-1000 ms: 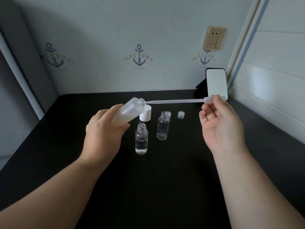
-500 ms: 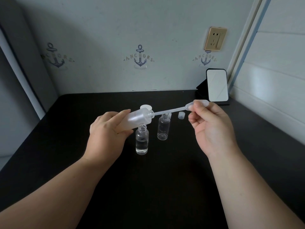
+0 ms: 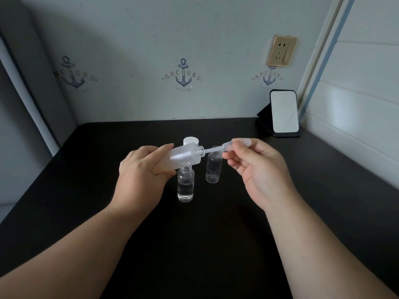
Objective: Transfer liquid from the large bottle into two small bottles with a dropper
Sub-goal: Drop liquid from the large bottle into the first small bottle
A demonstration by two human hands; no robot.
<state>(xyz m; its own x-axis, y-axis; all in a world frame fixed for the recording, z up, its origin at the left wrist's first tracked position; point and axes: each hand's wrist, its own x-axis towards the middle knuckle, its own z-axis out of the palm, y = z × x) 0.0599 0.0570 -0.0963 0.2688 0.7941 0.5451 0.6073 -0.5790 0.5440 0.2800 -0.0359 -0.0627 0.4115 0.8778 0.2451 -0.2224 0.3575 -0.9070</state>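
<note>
My left hand point(image 3: 141, 172) holds the frosted large bottle point(image 3: 184, 156) tilted almost flat, its open neck pointing right. My right hand point(image 3: 257, 169) pinches the bulb of the clear plastic dropper point(image 3: 228, 145), whose thin stem runs left into the large bottle's neck. Below the large bottle stands an uncapped small bottle point(image 3: 185, 184) about a third full of clear liquid. A second uncapped small bottle point(image 3: 213, 169) stands just right of it and looks empty.
The large bottle's white cap point(image 3: 191, 140) stands behind it on the black table point(image 3: 194, 244). A small mirror on a black stand point(image 3: 284, 112) sits at the back right corner. Walls close the table in at the back and right.
My right hand has moved left and pushed the dropper's stem deeper into the large bottle. The left hand has tipped the bottle flatter and shifted it right.
</note>
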